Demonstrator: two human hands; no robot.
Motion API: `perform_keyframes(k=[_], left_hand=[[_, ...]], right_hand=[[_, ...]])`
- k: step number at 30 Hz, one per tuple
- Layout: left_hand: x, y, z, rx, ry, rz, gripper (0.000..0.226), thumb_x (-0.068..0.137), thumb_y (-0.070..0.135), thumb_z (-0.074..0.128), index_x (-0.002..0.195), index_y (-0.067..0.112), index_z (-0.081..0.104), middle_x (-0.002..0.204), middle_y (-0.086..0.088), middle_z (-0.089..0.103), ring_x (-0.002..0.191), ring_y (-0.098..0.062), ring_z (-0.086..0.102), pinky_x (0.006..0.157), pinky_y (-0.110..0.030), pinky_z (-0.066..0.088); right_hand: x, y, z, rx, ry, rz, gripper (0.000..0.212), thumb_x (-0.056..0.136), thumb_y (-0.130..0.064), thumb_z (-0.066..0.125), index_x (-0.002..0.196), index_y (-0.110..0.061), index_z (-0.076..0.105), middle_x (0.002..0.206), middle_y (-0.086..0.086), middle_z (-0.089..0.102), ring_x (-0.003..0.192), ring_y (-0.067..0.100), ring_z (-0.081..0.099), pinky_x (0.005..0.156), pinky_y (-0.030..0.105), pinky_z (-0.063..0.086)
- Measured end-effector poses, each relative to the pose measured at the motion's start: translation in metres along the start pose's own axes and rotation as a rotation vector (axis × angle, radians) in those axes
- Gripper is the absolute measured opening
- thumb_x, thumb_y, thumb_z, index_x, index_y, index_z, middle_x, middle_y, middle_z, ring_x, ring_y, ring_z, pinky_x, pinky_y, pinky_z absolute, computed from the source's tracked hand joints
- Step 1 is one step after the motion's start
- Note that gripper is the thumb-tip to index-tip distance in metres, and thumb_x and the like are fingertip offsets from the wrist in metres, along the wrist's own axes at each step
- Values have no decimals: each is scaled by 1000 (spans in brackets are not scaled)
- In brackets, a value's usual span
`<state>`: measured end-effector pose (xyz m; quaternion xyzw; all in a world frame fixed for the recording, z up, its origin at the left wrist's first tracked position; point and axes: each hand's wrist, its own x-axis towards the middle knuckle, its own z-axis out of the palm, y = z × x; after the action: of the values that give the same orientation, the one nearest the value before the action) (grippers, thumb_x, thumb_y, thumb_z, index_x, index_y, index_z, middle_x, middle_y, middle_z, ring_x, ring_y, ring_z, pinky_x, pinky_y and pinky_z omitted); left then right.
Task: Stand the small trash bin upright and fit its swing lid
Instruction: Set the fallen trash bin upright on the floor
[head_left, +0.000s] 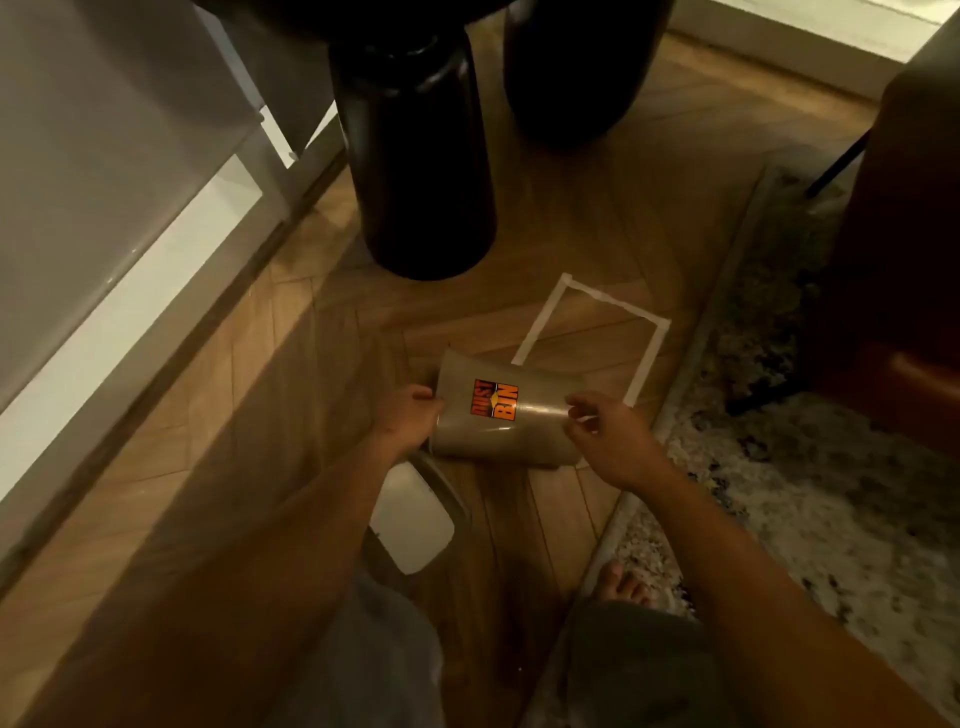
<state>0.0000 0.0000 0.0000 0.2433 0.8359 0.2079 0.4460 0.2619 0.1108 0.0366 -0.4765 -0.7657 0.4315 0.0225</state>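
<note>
Herringbone wood flooring (249, 415) covered the dim room, with a speckled rug (810, 467) at 3 o'clock and two dark rounded furniture legs (415, 171) at 12 o'clock. A white tape rectangle (592, 332) was marked on the floor just past centre. The trash bin (498, 415) lay on its side near centre, overlapping the tape's near corner. It was a small, grey-brown plastic body with a smooth, slightly glossy wall and an orange-and-black "DUST BIN" label (494, 400) facing upward. The left hand (410, 421) gripped the bin's 9 o'clock end, fingers curled over the edge. The right hand (608, 436) touched the 3 o'clock end, fingers loosely bent; whether it gripped could not be determined. The swing lid (410, 514), grey frame with pale flap, lay flat on the floor at 7 o'clock of the bin, partly under the left forearm.
</note>
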Motion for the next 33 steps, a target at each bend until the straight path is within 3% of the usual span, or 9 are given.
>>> perform_keyframes(k=[5,11,14,17,22,24,27,31,33], left_hand=[[42,-22,19,-25,58,-93,56,93,50,48,131,11,60,127,-12,64,115,-31,59,100,-41,45],[68,-28,37,-61,36,-49,37,103,33,46,125,8,63,117,-11,67,102,-27,63,82,-34,48],[67,-26,38,-91,27,7,31,103,26,49,126,9,61,112,-7,66,97,-22,62,85,-39,52],[68,-29,39,-91,20,27,32,103,22,50,130,9,59,116,-7,65,96,-17,59,80,-31,49],[61,-23,34,-79,-38,65,37,102,17,51,137,7,54,125,-12,65,100,-16,59,73,-23,47],[54,-13,33,-80,-60,87,36,101,14,53,136,4,55,121,-13,66,98,-17,59,64,-14,46],[41,2,33,-66,-155,93,33,101,11,53,133,3,58,116,-15,66,97,-21,59,64,-14,45],[19,18,26,-7,-272,118,37,100,20,57,136,12,56,123,-8,64,112,-24,60,91,-29,50],[8,23,25,38,-291,140,37,99,20,59,135,14,58,126,-6,64,117,-23,59,92,-31,46]], right_hand=[[31,5,13,-74,-32,6,42,98,-24,63,140,-17,59,125,1,67,101,12,65,84,30,54],[60,0,44,-129,-114,10,41,96,-19,61,137,-15,61,125,9,68,108,22,66,86,28,48],[66,-4,58,-157,-182,4,43,95,-14,60,138,-12,60,132,14,66,116,30,63,89,29,46],[66,-5,67,-205,-281,-4,48,95,-15,59,143,-13,55,137,14,63,122,33,60,98,36,48],[64,-16,64,-258,-379,-1,41,97,-26,58,136,-13,60,132,13,65,119,33,61,94,37,49],[64,-23,56,-265,-374,-20,42,97,-30,60,136,-15,60,131,13,65,116,32,63,92,35,49],[62,-36,40,-216,-309,-47,39,94,-33,65,129,-18,63,122,6,68,109,24,63,90,36,48],[52,-53,18,-148,-185,-17,56,96,-38,63,148,-22,50,138,2,61,121,20,59,98,39,50],[41,-56,9,-105,-119,4,55,99,-35,60,150,-19,48,144,6,58,128,25,57,100,36,48]])
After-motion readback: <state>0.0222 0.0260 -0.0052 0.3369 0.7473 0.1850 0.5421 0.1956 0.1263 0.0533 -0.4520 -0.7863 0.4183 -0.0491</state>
